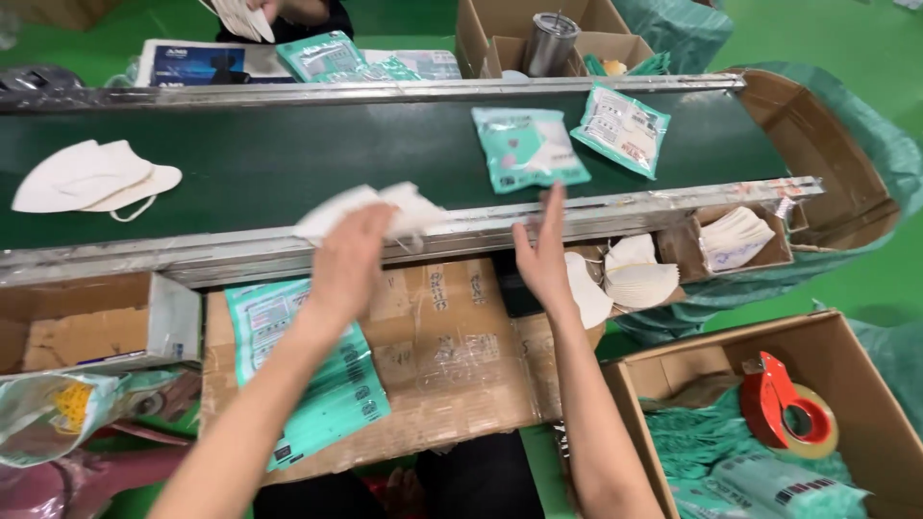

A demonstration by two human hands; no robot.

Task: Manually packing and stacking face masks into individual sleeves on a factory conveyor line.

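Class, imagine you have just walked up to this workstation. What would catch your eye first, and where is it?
First, the two bare arms reaching over the dark green conveyor belt: the left hand holds a white folded mask at the belt's near rail, and the right hand is raised open beside it. Next, two teal mask packets lie further along the belt, and a red tape dispenser sits in the cardboard box at lower right.
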